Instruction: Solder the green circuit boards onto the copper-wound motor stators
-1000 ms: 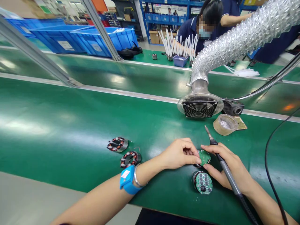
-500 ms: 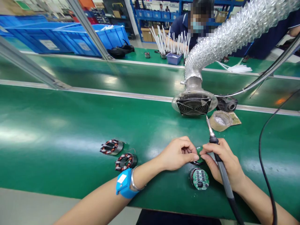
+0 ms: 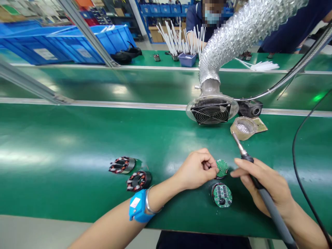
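Observation:
My left hand [image 3: 198, 169] is closed at the left edge of a round green circuit board [image 3: 222, 168], fingertips pressed to its rim. Just below sits a second round board [image 3: 222, 195] with several black chips, on top of a motor stator. In my right hand [image 3: 267, 186] lies a soldering iron [image 3: 263, 188], its tip up and to the left, near a cup of solder-like grey material [image 3: 243, 128]. The right thumb and forefinger are apart from the green board. Two stators with copper windings, one behind [image 3: 122, 165] and one in front [image 3: 138, 180], rest left of my left forearm.
A fume extractor fan [image 3: 211, 113] on a silver duct [image 3: 233, 41] hangs behind the boards. The iron's black cable [image 3: 295, 166] loops at the right. Blue bins [image 3: 85, 43] and a co-worker [image 3: 194, 20] are beyond the green divider. White tubes [image 3: 264, 65] lie on the far bench.
My right hand has moved away from the green board to the right, taking the soldering iron along. More of the board shows now. My left hand stays at its edge.

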A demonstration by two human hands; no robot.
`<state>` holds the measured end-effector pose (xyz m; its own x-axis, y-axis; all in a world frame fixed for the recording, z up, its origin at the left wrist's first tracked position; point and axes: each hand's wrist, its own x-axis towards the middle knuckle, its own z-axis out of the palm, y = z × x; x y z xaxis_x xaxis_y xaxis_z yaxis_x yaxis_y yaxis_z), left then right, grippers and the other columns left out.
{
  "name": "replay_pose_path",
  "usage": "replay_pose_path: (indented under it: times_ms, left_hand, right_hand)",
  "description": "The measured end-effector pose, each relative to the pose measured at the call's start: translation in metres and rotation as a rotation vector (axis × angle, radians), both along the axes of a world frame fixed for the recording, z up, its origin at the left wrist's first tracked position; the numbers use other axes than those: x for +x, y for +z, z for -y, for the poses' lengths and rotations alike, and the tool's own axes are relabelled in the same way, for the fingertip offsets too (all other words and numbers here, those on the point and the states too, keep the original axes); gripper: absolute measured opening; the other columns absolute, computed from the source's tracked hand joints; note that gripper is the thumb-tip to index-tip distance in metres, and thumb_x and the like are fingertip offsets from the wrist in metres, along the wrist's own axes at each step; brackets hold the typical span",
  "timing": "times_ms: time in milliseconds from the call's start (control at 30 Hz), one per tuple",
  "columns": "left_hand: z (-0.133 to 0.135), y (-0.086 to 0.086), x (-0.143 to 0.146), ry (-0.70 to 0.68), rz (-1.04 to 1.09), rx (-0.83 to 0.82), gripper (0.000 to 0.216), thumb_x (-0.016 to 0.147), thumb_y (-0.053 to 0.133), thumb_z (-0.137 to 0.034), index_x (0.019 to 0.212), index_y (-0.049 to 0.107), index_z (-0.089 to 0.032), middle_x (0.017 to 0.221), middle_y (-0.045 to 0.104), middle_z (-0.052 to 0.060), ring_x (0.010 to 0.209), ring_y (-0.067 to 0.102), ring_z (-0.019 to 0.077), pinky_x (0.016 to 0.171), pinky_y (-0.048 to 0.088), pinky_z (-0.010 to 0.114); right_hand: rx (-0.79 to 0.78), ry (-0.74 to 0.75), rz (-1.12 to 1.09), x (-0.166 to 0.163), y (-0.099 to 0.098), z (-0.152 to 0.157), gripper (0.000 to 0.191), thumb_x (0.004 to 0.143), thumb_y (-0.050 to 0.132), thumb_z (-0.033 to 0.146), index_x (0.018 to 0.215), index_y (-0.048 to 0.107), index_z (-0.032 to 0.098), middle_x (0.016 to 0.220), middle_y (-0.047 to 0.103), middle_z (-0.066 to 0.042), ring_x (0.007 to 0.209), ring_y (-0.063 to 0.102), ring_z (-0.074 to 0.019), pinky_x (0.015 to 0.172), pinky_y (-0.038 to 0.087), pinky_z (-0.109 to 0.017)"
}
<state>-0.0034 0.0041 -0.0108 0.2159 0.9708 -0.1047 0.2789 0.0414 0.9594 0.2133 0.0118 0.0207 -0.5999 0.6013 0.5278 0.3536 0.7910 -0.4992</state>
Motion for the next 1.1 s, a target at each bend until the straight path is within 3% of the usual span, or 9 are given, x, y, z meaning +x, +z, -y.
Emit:
replay_pose_path:
  times_ms: [133, 267, 767, 1100]
  left_hand:
    - [0.000, 0.002, -0.001, -0.014, -0.023, 0.012, 0.007, 0.070, 0.067, -0.014, 0.063, 0.065, -0.013, 0.072, 0.052, -0.002, 0.054, 0.044, 0.0042, 0.050, 0.037, 0.017]
    - [-0.001, 0.003, -0.002, -0.030, -0.023, 0.010, 0.007, 0.070, 0.067, -0.014, 0.063, 0.065, -0.013, 0.071, 0.051, -0.002, 0.055, 0.045, 0.0046, 0.049, 0.037, 0.017]
    - [0.003, 0.004, 0.001, 0.012, -0.076, 0.072, 0.008, 0.069, 0.064, -0.011, 0.062, 0.063, -0.014, 0.071, 0.053, -0.002, 0.053, 0.046, 0.0036, 0.049, 0.039, 0.015]
    - [0.003, 0.001, 0.002, 0.033, -0.079, 0.095, 0.008, 0.070, 0.063, -0.012, 0.062, 0.063, -0.014, 0.071, 0.054, -0.002, 0.052, 0.046, 0.0035, 0.049, 0.039, 0.016]
  right_hand:
    - [-0.045, -0.001, 0.006, 0.008, 0.013, 0.014, 0.046, 0.085, 0.051, 0.012, 0.129, 0.055, 0.022, 0.071, 0.058, -0.002, 0.057, 0.053, -0.0164, 0.050, 0.044, -0.031]
    - [-0.055, -0.003, 0.002, 0.007, 0.015, 0.022, 0.035, 0.080, 0.051, 0.010, 0.112, 0.060, 0.019, 0.061, 0.052, -0.001, 0.051, 0.050, -0.0164, 0.046, 0.040, -0.031]
    - [0.080, 0.030, 0.070, 0.000, 0.017, 0.025, 0.023, 0.078, 0.049, 0.007, 0.097, 0.061, 0.012, 0.066, 0.058, -0.004, 0.058, 0.054, -0.0164, 0.053, 0.040, -0.032]
    - [0.035, 0.040, 0.021, 0.000, 0.014, 0.024, 0.024, 0.078, 0.049, 0.005, 0.096, 0.063, 0.011, 0.066, 0.056, -0.004, 0.057, 0.050, -0.0152, 0.051, 0.038, -0.032]
